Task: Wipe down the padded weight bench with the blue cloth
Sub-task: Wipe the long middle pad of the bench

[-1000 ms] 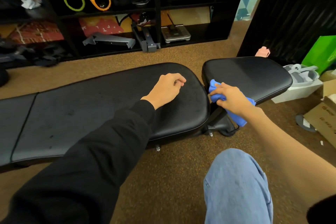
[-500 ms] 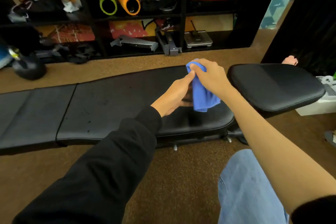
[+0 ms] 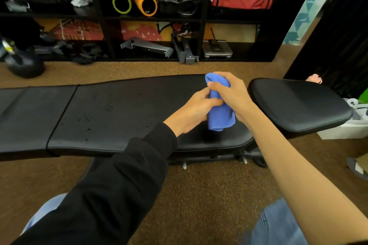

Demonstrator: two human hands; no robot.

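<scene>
The black padded weight bench lies flat across the view, its long back pad on the left and a separate seat pad on the right. Small wet specks dot the long pad. The blue cloth hangs bunched above the right end of the long pad. My right hand grips the cloth from the top. My left hand, in a black sleeve, pinches the cloth's left side. Both hands hold it just above the pad.
A black shelf unit at the back holds green and orange foam rollers, a red bag, metal parts and a scale. A dark round weight sits on the brown carpet at left. A white box stands right of the seat pad.
My right hand lifted the cloth from the gap by the seat pad up over the long pad. My left hand left the pad and took hold of the cloth.
</scene>
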